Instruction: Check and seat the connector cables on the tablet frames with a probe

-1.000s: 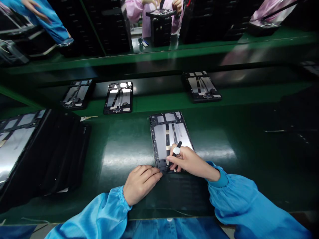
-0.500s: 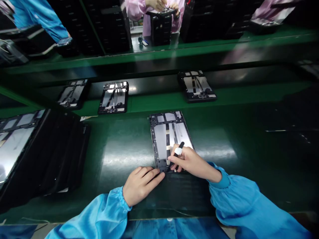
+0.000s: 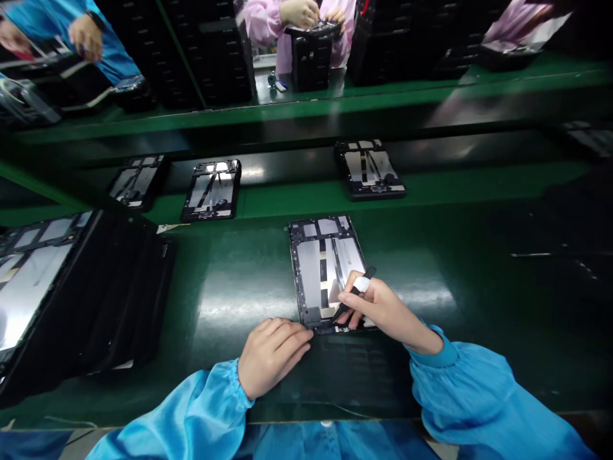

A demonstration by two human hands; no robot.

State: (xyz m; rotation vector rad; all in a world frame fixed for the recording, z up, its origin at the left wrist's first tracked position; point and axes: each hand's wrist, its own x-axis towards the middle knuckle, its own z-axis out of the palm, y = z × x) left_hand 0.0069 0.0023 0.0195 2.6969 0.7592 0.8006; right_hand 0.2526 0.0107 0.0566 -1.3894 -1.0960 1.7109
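Note:
A black tablet housing (image 3: 313,255) with silver inner panels and a tan strip lies flat on the green belt (image 3: 239,287), directly in front of me. My left hand (image 3: 272,354) rests on its lower left corner, fingers flat and holding nothing. My right hand (image 3: 383,306) grips a slim black pen-like tool (image 3: 355,291), its tip low on the housing's lower right area. A white finger cot (image 3: 362,284) covers one finger of that hand. The hand hides the housing's lower right corner.
Several similar housings (image 3: 211,190) lie on a farther green belt. A tall black stack of trays (image 3: 96,287) stands at left. Across the line, a person in pink sleeves (image 3: 297,16) works at a black stack (image 3: 311,57), and a blue sleeve (image 3: 105,54) shows at upper left.
My right hand and its tool have shifted right and slightly up over the housing. The far housings have moved left. My left hand stays on the corner.

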